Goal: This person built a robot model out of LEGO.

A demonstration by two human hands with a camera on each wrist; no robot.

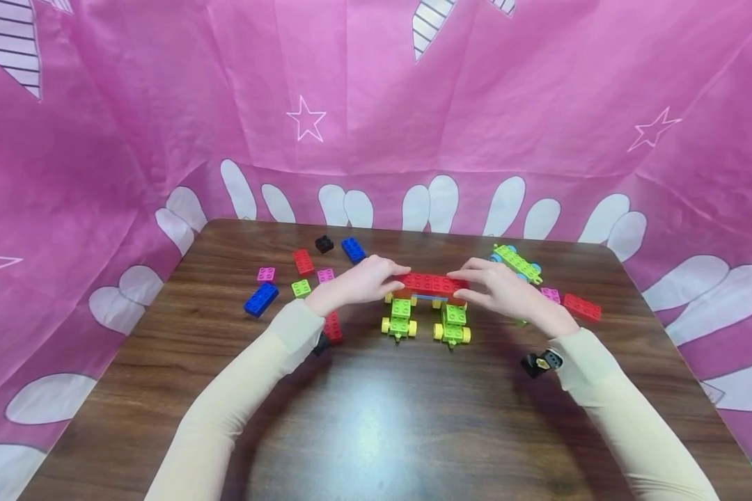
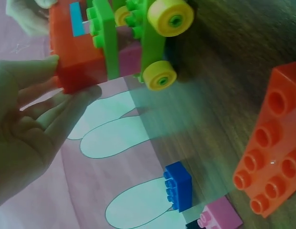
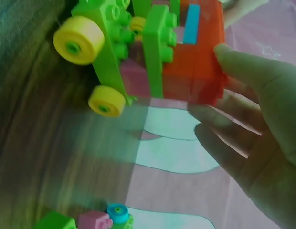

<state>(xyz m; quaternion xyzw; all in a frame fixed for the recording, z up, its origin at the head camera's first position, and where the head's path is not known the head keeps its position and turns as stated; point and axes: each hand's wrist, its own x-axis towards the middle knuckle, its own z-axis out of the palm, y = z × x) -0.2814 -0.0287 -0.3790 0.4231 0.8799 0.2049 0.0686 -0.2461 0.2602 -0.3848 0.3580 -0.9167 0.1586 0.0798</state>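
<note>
A long red brick (image 1: 432,283) lies across two green wheeled carts, one on the left (image 1: 400,319) and one on the right (image 1: 452,325), at the middle of the brown table (image 1: 376,417). My left hand (image 1: 397,278) pinches the brick's left end between thumb and fingers. My right hand (image 1: 457,285) pinches its right end the same way. In the left wrist view the fingers (image 2: 67,102) touch the red brick (image 2: 74,52) beside a yellow wheel (image 2: 174,19). In the right wrist view the thumb and fingers (image 3: 234,62) close on the red brick (image 3: 200,62); a light blue piece (image 3: 191,24) shows under it.
Loose bricks lie at the left: a blue one (image 1: 261,299), a red one (image 1: 303,261), a black one (image 1: 324,243), another blue (image 1: 353,250), small pink and green ones. At the right are a green cart with blue wheels (image 1: 517,263) and a red brick (image 1: 581,307). Pink cloth (image 1: 376,104) walls the table.
</note>
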